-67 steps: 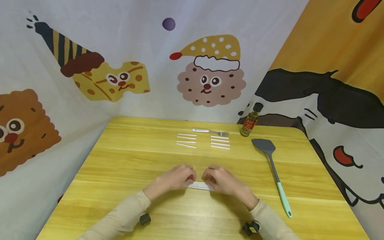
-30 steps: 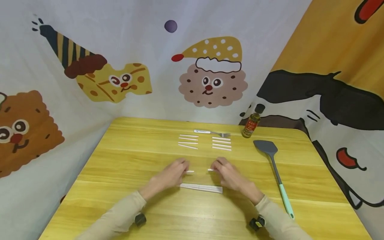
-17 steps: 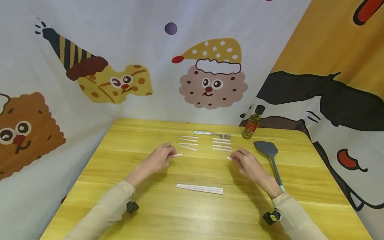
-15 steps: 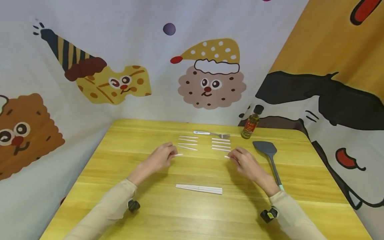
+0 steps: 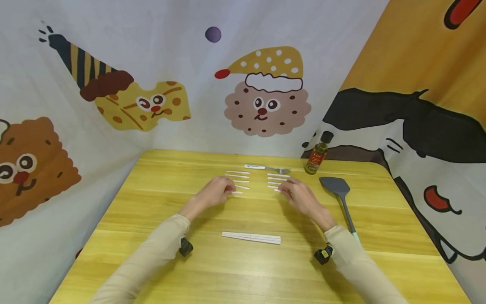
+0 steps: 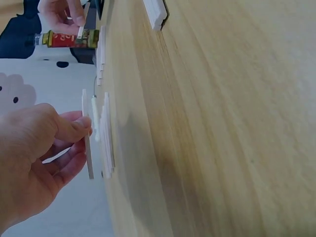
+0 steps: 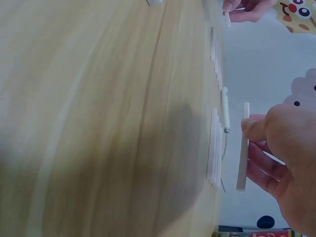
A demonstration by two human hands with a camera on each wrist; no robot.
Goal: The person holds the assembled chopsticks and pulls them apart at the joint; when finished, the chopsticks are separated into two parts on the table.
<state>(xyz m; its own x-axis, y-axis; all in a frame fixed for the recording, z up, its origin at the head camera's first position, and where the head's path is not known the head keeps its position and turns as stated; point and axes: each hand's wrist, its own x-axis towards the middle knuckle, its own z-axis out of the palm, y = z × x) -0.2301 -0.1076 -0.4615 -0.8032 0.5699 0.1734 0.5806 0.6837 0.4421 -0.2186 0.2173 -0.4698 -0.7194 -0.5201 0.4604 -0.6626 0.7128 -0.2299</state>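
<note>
My left hand [image 5: 218, 191] pinches a slim white stick [image 6: 88, 153] between thumb and fingers, above the table. It is close to the left row of thin white sticks [image 5: 238, 177], partly covering it. Opposite, my right hand [image 5: 301, 196] pinches a thicker white stick [image 7: 243, 168] the same way, at the near end of the right row of white sticks [image 5: 279, 175]. Nearer to me lies a bundle of white sticks [image 5: 250, 237] side by side, wider at its right end, with a seam across the middle.
Behind the rows lies a white-handled fork [image 5: 265, 168]. A bottle with a red label [image 5: 316, 158] stands at the back right. The grey spatula [image 5: 336, 185] lies right of my right hand, my sleeve covering part of its green handle. Cartoon cloth [image 5: 171, 42] hangs behind the table [image 5: 152, 177].
Both hands have left the bundle, each with a white stick. They moved forward and apart, then inward to the near ends of the two rows.
</note>
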